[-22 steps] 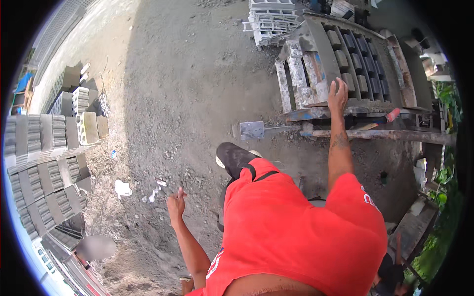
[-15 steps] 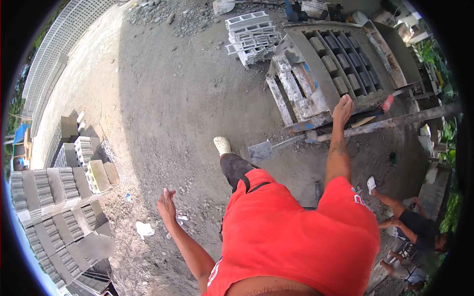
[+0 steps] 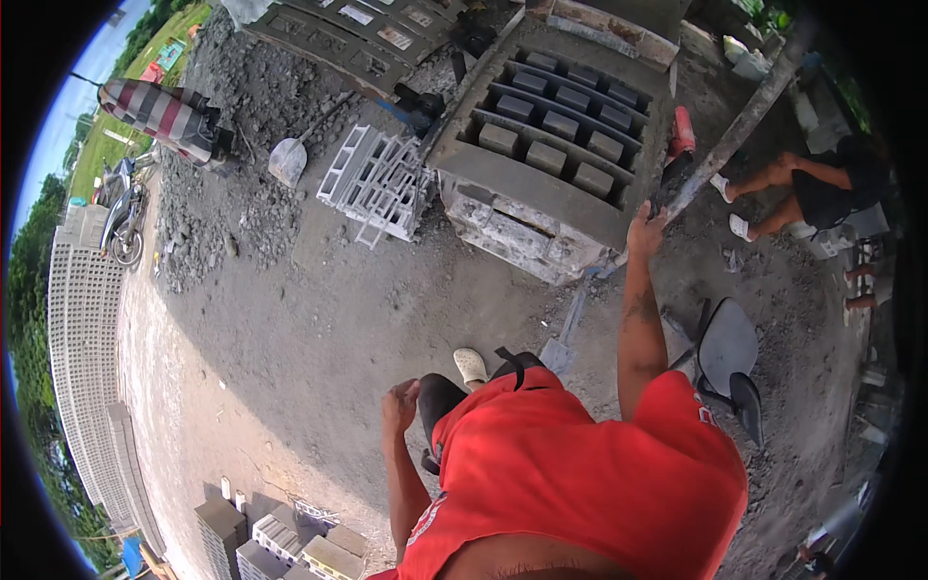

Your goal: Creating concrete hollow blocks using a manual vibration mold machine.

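Note:
My right hand (image 3: pixel 646 230) is closed round the lower end of a long metal bar (image 3: pixel 739 121), at the near right corner of a block-moulding machine (image 3: pixel 522 227). In the machine's top, rows of grey rectangular blocks (image 3: pixel 544 157) sit between dark metal dividers. Just beyond that hand is a handle with a red grip (image 3: pixel 683 126). My left hand (image 3: pixel 399 404) hangs beside my left knee with its fingers curled in, and nothing shows in it.
White openwork pallets (image 3: pixel 377 184) are stacked left of the machine. A shovel (image 3: pixel 288 161) lies by the gravel heap (image 3: pixel 232 87). Concrete blocks (image 3: pixel 280 541) stand at lower left. A person (image 3: pixel 822 179) sits at right; another in a striped top (image 3: pixel 159 111) is far left. A shovel blade (image 3: pixel 558 355) lies near my foot.
My view has swung toward the machine and I am closer to it. My right hand has come down onto the metal bar. The fingers of my left hand have curled in.

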`<action>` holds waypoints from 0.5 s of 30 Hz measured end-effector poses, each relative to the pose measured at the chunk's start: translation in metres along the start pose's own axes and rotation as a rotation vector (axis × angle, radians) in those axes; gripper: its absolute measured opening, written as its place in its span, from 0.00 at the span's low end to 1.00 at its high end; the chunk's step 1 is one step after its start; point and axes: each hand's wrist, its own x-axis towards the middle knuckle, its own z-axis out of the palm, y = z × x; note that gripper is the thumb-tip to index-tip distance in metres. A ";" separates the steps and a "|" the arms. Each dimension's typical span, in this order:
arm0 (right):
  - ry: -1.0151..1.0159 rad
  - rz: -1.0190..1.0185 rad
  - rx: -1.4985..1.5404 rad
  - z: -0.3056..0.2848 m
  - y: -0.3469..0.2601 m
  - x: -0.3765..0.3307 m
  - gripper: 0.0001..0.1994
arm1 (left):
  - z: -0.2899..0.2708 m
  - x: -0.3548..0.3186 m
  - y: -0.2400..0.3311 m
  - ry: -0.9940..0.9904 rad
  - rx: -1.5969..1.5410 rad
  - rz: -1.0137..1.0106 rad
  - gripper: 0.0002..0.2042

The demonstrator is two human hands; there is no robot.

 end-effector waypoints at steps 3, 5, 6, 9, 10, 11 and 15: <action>-0.114 -0.028 -0.064 -0.005 -0.002 -0.006 0.33 | -0.026 0.093 0.065 -0.043 -0.016 0.191 0.20; 0.018 -0.146 -0.127 -0.004 0.021 0.002 0.32 | -0.023 0.151 0.118 -0.068 -0.014 0.286 0.20; 0.104 -0.226 -0.194 -0.005 0.034 0.006 0.32 | -0.019 0.177 0.147 -0.127 0.020 0.377 0.19; -0.001 -0.114 -0.116 0.003 0.000 -0.019 0.31 | -0.013 0.220 0.216 -0.399 -0.106 0.434 0.16; 0.021 -0.081 -0.146 0.000 0.001 -0.015 0.31 | -0.003 0.229 0.245 -0.638 -0.273 0.418 0.15; 0.019 -0.052 -0.123 0.000 0.004 -0.014 0.30 | 0.008 0.232 0.270 -0.813 -0.330 0.379 0.13; -0.131 0.219 -0.219 -0.002 -0.035 -0.004 0.29 | 0.055 0.252 0.349 -1.373 -0.395 0.540 0.08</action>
